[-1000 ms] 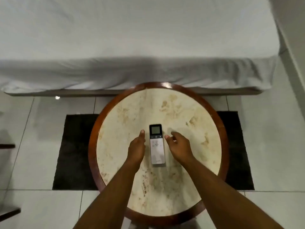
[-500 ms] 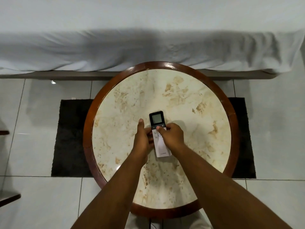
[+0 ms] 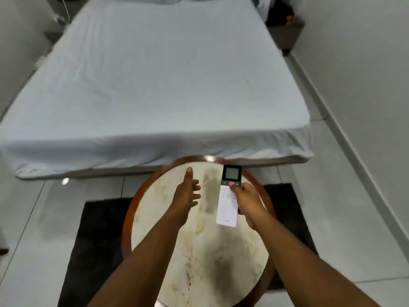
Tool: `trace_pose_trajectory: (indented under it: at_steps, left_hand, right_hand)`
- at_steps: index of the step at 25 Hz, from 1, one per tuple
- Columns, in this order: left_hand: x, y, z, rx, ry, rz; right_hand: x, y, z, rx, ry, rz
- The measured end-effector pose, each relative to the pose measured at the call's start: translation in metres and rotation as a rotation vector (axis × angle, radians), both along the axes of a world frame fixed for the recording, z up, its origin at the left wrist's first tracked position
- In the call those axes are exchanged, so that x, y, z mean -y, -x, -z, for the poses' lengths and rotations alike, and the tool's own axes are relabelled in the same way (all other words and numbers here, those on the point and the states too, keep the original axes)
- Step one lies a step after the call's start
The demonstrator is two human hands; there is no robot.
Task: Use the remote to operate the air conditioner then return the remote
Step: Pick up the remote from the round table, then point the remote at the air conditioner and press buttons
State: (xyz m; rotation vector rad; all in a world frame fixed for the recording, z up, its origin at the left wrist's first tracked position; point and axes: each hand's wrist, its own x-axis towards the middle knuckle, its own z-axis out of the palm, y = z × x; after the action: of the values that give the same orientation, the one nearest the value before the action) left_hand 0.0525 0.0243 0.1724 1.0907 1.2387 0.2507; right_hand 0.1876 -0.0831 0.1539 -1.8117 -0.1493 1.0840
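Observation:
The remote [image 3: 228, 209] is a slim white bar with a dark top and a grey screen. My right hand [image 3: 247, 201] grips it from the right side, thumb resting on the buttons just under the screen, and holds it lifted above the round table [image 3: 199, 251]. Its screen end points away from me toward the bed. My left hand [image 3: 187, 193] hovers over the table to the left of the remote, fingers spread, holding nothing. No air conditioner is in view.
A large bed [image 3: 159, 85] with a white sheet fills the space beyond the table. A dark rug [image 3: 97, 229] lies under the table on pale floor tiles. A wall [image 3: 365, 74] runs along the right, with a dark bedside unit [image 3: 285, 34] at the far right.
My right hand has lifted the remote off the table and tilted it forward. My left hand has let go and moved left. The view has swung up over the bed.

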Motion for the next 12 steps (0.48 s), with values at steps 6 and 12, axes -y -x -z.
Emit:
trace_pose_trajectory:
  at_steps: [6, 12]
  left_hand:
    - [-0.003, -0.064, -0.162, 0.132, -0.350, 0.220]
    - [0.030, -0.130, -0.329, 0.272, -0.878, 0.446]
  right_hand:
    - [0.021, -0.069, -0.181, 0.235, -0.259, 0.184]
    - [0.080, -0.105, -0.357, 0.482, -0.533, 0.362]
